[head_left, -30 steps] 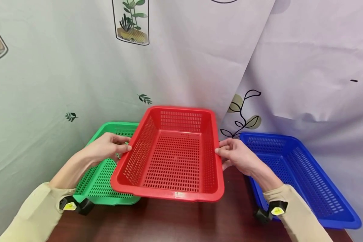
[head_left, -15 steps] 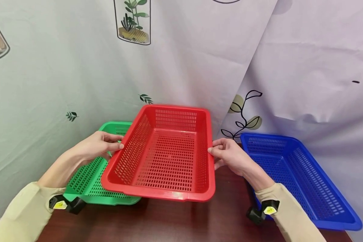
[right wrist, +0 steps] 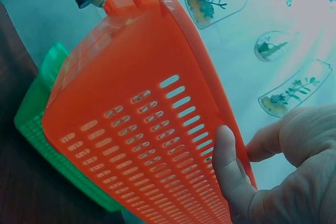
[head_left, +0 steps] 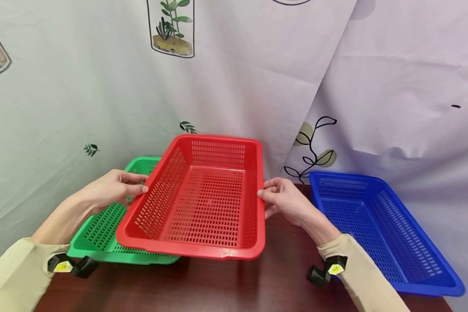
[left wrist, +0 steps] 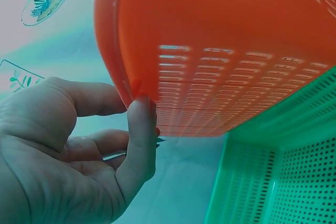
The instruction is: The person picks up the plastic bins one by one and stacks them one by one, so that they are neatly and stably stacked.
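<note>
A red plastic basket [head_left: 210, 203] with slotted walls hangs in the air at the middle of the head view, held by both hands. My left hand [head_left: 115, 190] pinches its left rim between thumb and fingers, and the left wrist view shows that grip on the basket's edge. On the opposite rim, my right hand [head_left: 284, 199] pinches the same way. Below and behind the red basket's left part lies a green basket [head_left: 109, 229], partly covered by it. No contents show in the red basket.
A blue basket [head_left: 378, 229] stands on the right side of the dark wooden table [head_left: 218, 286]. A pale printed cloth [head_left: 234, 78] hangs behind everything. Each wrist carries a small black camera.
Both hands have carried the red basket to the left, further over the green basket. The green and blue baskets stay in place.
</note>
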